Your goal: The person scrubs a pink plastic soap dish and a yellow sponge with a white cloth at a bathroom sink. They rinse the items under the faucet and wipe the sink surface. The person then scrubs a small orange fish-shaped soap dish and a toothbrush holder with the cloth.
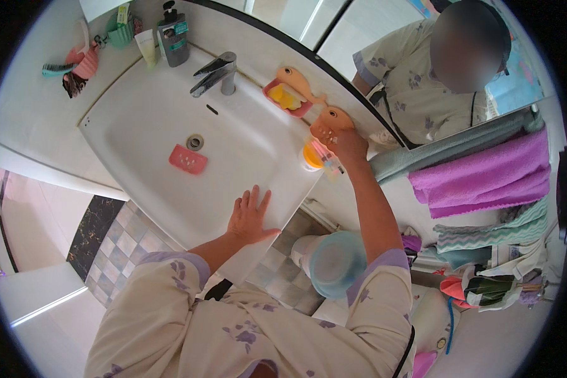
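Note:
My left hand point(250, 217) rests flat, fingers spread, on the front right of the white washbasin point(137, 127). At the basin's back right corner, my right hand point(353, 145) grips an orange whale-shaped soap dish point(333, 118); its fingertips are partly hidden. Pale spots show on the dish's lower part. Just below it stand an orange-and-white cup point(312, 158) and some toothbrushes point(326, 153). A pink soap tray point(188, 159) with holes lies in the basin beside the drain point(194, 142). Another orange whale-shaped dish point(295, 82) holds yellow soap point(284, 97) in a pink tray.
A chrome faucet point(217, 73) rises at the basin's back. A pump bottle point(174, 38) and a tube point(146, 47) stand in the far left corner. Purple towel point(482, 175) hangs at right, below the mirror point(382, 52). A bluish bucket point(338, 262) sits on the tiled floor.

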### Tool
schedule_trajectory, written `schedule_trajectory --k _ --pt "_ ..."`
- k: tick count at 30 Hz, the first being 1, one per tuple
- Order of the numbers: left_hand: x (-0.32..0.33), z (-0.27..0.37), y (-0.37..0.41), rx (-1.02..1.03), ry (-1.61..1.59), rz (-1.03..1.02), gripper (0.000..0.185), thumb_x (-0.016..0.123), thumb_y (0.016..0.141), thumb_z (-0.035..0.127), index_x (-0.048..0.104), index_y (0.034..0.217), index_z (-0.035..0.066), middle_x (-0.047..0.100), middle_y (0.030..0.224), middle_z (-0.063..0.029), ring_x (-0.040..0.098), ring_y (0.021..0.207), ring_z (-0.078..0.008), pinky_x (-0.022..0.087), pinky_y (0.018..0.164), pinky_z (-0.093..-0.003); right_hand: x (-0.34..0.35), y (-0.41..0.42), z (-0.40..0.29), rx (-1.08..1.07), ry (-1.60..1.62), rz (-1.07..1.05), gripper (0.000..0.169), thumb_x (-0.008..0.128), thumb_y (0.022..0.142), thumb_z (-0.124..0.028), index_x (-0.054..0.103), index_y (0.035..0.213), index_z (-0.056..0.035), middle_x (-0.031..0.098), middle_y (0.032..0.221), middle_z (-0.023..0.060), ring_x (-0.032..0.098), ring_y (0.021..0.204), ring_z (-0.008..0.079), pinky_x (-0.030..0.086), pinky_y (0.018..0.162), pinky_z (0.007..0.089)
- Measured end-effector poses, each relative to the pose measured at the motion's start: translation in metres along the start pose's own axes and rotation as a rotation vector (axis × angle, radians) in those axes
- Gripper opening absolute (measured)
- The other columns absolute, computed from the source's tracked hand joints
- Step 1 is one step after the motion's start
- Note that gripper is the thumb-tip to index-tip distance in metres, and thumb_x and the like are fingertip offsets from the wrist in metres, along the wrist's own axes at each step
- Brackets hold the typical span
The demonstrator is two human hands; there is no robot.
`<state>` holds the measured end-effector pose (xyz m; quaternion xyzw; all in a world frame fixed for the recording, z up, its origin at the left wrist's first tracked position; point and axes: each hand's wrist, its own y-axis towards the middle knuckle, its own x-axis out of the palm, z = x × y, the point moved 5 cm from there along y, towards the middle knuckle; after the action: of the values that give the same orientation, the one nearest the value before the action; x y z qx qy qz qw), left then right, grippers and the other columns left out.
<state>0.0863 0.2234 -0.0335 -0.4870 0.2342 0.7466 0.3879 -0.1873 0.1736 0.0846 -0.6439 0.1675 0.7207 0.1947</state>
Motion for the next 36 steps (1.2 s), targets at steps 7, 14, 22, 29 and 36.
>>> schedule_trajectory --k 7,14,22,29,36 --pt "0.002 -0.002 0.0 0.001 -0.054 0.006 0.1 0.064 0.065 0.06 0.023 0.139 0.008 0.021 0.139 -0.0262 0.029 0.123 -0.0424 0.027 0.099 -0.0487 0.031 -0.006 0.017 -0.111 -0.232 0.309 0.011 0.059 0.076 -0.014 0.058 0.087 -0.0115 0.054 0.09 0.0084 0.061 0.083 0.0246 0.053 0.062 0.0328" --pt "-0.001 -0.002 -0.002 -0.001 -0.032 -0.004 0.097 0.062 0.067 0.061 0.023 0.139 0.008 0.023 0.138 -0.0255 0.03 0.122 -0.0423 0.028 0.098 -0.0487 0.026 -0.001 0.0 -0.328 -0.217 0.633 0.01 0.061 0.072 -0.013 0.053 0.079 -0.0107 0.053 0.081 0.0058 0.058 0.083 0.0237 0.051 0.062 0.0321" --pt "-0.001 -0.004 -0.001 -0.022 -0.048 -0.015 0.095 0.062 0.068 0.059 0.024 0.139 0.009 0.022 0.138 -0.025 0.03 0.123 -0.0421 0.028 0.099 -0.0487 0.011 -0.016 0.005 -0.265 0.132 0.301 0.024 0.06 0.076 -0.013 0.059 0.1 -0.0098 0.058 0.099 0.0117 0.054 0.095 0.0291 0.047 0.078 0.0393" --pt "0.0 -0.002 -0.001 -0.019 -0.059 -0.018 0.093 0.061 0.07 0.059 0.023 0.14 0.009 0.022 0.139 -0.0248 0.029 0.123 -0.0422 0.026 0.101 -0.0484 0.04 -0.011 0.02 -0.149 0.135 0.161 0.028 0.057 0.08 -0.013 0.057 0.106 -0.006 0.056 0.103 0.0168 0.054 0.096 0.0321 0.046 0.079 0.0388" --pt "0.002 -0.003 -0.001 -0.026 -0.049 -0.024 0.092 0.061 0.07 0.058 0.023 0.14 0.011 0.022 0.139 -0.0245 0.03 0.123 -0.0422 0.026 0.1 -0.0488 0.035 0.005 0.0 -0.188 -0.02 0.242 0.014 0.048 0.085 -0.012 0.058 0.093 -0.0043 0.057 0.101 0.0191 0.058 0.091 0.0335 0.049 0.075 0.0377"
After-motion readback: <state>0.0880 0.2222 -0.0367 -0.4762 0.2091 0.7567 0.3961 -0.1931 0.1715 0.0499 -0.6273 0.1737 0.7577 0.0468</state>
